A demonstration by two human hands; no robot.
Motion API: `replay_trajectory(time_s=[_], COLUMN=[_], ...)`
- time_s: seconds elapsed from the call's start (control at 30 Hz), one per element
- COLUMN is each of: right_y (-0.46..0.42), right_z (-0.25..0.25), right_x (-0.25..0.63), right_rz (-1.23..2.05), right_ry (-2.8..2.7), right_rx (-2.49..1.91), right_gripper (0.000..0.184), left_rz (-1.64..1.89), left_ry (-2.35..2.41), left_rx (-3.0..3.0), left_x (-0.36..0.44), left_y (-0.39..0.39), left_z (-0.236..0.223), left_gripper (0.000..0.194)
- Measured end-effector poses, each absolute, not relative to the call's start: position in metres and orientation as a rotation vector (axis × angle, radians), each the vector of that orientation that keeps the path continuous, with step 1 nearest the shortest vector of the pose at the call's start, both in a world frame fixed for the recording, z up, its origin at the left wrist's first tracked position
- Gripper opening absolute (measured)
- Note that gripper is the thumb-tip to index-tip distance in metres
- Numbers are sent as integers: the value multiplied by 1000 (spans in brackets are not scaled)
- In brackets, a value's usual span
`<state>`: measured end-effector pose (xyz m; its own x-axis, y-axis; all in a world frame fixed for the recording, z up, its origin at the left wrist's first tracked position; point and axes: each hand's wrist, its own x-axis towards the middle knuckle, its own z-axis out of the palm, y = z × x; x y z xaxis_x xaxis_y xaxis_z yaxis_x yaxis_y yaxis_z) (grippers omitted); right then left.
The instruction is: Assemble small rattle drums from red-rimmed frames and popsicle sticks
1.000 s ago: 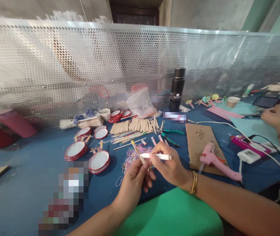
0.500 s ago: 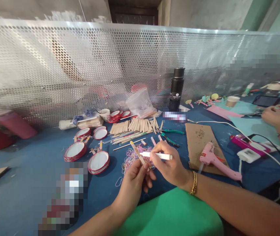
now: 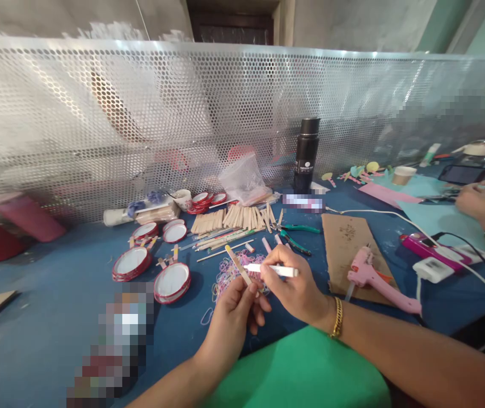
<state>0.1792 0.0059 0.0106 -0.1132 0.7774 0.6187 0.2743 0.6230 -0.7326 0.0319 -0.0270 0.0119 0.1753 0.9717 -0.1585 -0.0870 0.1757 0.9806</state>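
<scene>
My left hand [image 3: 236, 311] pinches the lower end of a wooden craft stick [image 3: 236, 263], which slants up to the left and has a yellow tip. In my right hand [image 3: 291, 283] is a white marker [image 3: 282, 271], its tip pointing left at the middle of the stick; whether it touches cannot be made out. Behind both hands lies a heap of pastel rubber bands [image 3: 224, 277]. To the left, white lids with red rims [image 3: 172, 280] lie stacked, with short coloured sticks beside them.
Beyond are a row of craft sticks [image 3: 208, 221], teal pliers [image 3: 297, 238] and a black bottle [image 3: 307, 156]. At right, a pink glue gun [image 3: 365, 272] rests on cardboard [image 3: 344, 232] near a white cable and power strip [image 3: 431, 252]. Another person's hands [image 3: 478, 201] are at far right.
Both hands keep nearly the same place, with the marker still held against or close to the stick. The view shifts very slightly.
</scene>
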Motion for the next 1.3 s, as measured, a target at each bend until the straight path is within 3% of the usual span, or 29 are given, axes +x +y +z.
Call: replay_trajectory(time_s=[1.3], right_y=[6], right_z=[9], right_x=[179], right_rz=[522], right_ry=[-1692], right_rx=[-890], right_gripper=[13], left_rz=[1028], left_ry=[1088], left_rx=[1078], left_x=[32], left_y=[-25], left_z=[11], left_gripper=[43])
